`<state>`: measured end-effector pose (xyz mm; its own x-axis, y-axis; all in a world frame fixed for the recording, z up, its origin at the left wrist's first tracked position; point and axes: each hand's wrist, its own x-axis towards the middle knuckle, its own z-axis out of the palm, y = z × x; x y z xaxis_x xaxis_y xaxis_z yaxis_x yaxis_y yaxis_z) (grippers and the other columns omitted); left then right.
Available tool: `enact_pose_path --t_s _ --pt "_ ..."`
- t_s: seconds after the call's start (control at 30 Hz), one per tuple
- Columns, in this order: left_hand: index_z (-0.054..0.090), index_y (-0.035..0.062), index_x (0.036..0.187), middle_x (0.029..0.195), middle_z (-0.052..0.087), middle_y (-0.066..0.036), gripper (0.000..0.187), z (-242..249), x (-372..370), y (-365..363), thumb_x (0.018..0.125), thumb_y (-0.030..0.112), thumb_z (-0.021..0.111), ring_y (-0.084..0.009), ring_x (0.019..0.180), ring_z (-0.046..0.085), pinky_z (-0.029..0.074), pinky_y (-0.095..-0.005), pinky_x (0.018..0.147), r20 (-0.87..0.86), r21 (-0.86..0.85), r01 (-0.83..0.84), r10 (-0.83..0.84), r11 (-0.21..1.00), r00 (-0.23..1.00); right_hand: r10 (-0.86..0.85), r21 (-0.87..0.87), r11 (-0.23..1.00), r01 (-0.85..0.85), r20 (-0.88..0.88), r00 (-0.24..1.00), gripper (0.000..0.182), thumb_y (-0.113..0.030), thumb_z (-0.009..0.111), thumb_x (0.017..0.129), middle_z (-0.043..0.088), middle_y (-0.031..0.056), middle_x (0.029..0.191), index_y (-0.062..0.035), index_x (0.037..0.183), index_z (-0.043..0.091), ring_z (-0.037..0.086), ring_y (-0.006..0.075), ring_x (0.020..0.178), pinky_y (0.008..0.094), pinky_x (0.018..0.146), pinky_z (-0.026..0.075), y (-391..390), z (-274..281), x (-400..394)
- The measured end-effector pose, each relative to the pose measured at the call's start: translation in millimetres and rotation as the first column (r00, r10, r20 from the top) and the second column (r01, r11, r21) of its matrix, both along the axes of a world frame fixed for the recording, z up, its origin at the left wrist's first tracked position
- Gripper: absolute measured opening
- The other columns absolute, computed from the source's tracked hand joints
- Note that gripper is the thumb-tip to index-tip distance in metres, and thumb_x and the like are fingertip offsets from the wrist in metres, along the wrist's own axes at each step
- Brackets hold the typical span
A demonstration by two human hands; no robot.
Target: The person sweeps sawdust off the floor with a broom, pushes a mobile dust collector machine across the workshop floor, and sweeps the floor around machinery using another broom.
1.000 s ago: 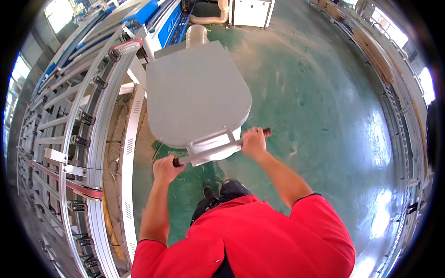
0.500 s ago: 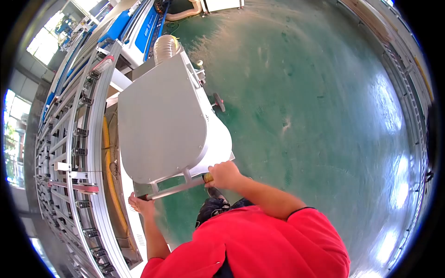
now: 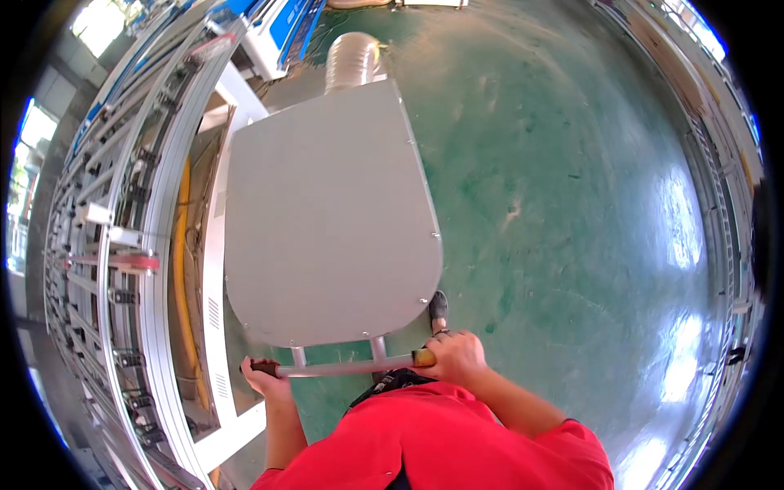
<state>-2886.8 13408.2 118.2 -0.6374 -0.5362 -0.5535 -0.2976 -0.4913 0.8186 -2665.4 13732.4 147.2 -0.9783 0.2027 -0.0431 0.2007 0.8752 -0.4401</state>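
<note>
A grey metal cover [image 3: 335, 212], rounded at its near corners, tops a machine right in front of me. From its near edge, two short posts carry a metal push handle [image 3: 335, 370]. My left hand [image 3: 268, 380] is closed around the dark grip at the handle's left end. Around the yellowish grip [image 3: 424, 358] at the right end, my right hand [image 3: 459, 356] is closed too. A ribbed duct hose [image 3: 349, 61] rises from the machine's far end.
To the left, close by, runs a metal frame with rails [image 3: 159, 245], and a yellow hose [image 3: 181, 269] lies along it. White beams [image 3: 214, 327] stand between frame and machine. Green floor [image 3: 563, 245] stretches to the right. Blue-and-white equipment [image 3: 282, 33] stands at the far left.
The machine has turned relative to my view, its grey top now squarer to me and its white side hidden. Handle and hands sit lower and farther right. Both hands kept their grip.
</note>
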Motion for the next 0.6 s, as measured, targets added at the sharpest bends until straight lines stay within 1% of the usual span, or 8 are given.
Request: enact_pose_path --t_s 0.07,0.1,0.2,0.23,0.33,0.43,0.6 --pt "0.045 0.0127 0.073 0.061 0.044 -0.002 0.026 6.2 12.9 -15.9 0.084 0.033 0.058 -0.0167 0.053 0.044 0.038 -0.0325 0.051 0.048 -0.043 0.043 -0.041 0.998 0.998 -0.049 -0.011 0.999 0.048 -0.058 0.997 0.044 -0.054 0.076 0.065 0.064 0.0062 0.068 -0.0125 0.070 0.063 0.063 0.0253 0.062 0.0389 0.060 0.049 -24.9 3.1 13.0" --pt "0.043 0.0127 0.065 0.055 0.040 0.000 0.031 12.6 15.6 -16.6 0.083 0.034 0.056 -0.0152 0.051 0.043 0.036 -0.0298 0.048 0.073 -0.030 0.024 -0.022 0.999 0.997 -0.055 0.015 0.998 0.057 -0.086 0.995 0.042 -0.050 0.080 0.060 0.062 0.0049 0.064 -0.0129 0.067 0.062 0.062 0.0242 0.059 0.0380 0.056 0.047 -34.2 10.2 17.2" --pt "0.042 0.0128 0.065 0.056 0.041 0.000 0.031 10.8 17.6 -44.5 0.082 0.035 0.056 -0.0137 0.050 0.042 0.032 -0.0282 0.046 0.197 0.009 -0.024 0.022 1.000 0.980 -0.066 0.041 0.997 0.071 -0.114 0.991 0.042 -0.049 0.081 0.060 0.060 0.0044 0.062 -0.0129 0.066 0.061 0.060 0.0242 0.056 0.0365 0.053 0.044 -63.9 14.2 26.5" --pt "0.041 0.0136 0.064 0.055 0.040 0.000 0.031 11.9 18.3 -49.8 0.081 0.036 0.056 -0.0125 0.047 0.038 0.029 -0.0284 0.044 0.186 0.005 -0.039 0.037 0.999 0.982 -0.047 0.043 0.998 0.053 -0.125 0.991 0.043 -0.050 0.082 0.058 0.058 0.0040 0.060 -0.0123 0.066 0.062 0.058 0.0241 0.054 0.0366 0.052 0.043 -72.7 9.0 32.2" --pt "0.041 0.0139 0.065 0.054 0.039 0.000 0.030 13.7 17.2 -65.4 0.080 0.035 0.056 -0.0122 0.045 0.036 0.028 -0.0288 0.043 0.186 -0.007 -0.073 0.072 0.997 0.980 -0.013 0.101 0.995 0.020 -0.076 0.997 0.046 -0.054 0.080 0.060 0.060 0.0026 0.062 -0.0140 0.063 0.057 0.061 0.0220 0.057 0.0365 0.054 0.046 -95.7 2.8 43.8" --pt "0.040 0.0137 0.066 0.055 0.039 0.001 0.029 15.0 13.9 -86.6 0.080 0.032 0.057 -0.0120 0.046 0.037 0.028 -0.0284 0.044 0.207 0.023 -0.004 -0.001 1.000 0.978 -0.044 0.089 0.995 0.052 -0.094 0.995 0.047 -0.053 0.080 0.060 0.056 0.0028 0.058 -0.0138 0.061 0.054 0.059 0.0232 0.054 0.0368 0.053 0.045 -116.6 10.0 41.9" --pt "0.040 0.0157 0.072 0.060 0.039 0.001 0.022 -5.1 -9.1 -111.4 0.078 0.028 0.057 -0.0116 0.048 0.037 0.028 -0.0285 0.044 0.190 -0.003 -0.042 0.042 0.999 0.981 -0.016 0.086 0.996 0.030 -0.158 0.987 0.047 -0.051 0.080 0.061 0.055 0.0039 0.055 -0.0131 0.059 0.052 0.056 0.0246 0.050 0.0364 0.049 0.044 -136.8 0.3 32.4"
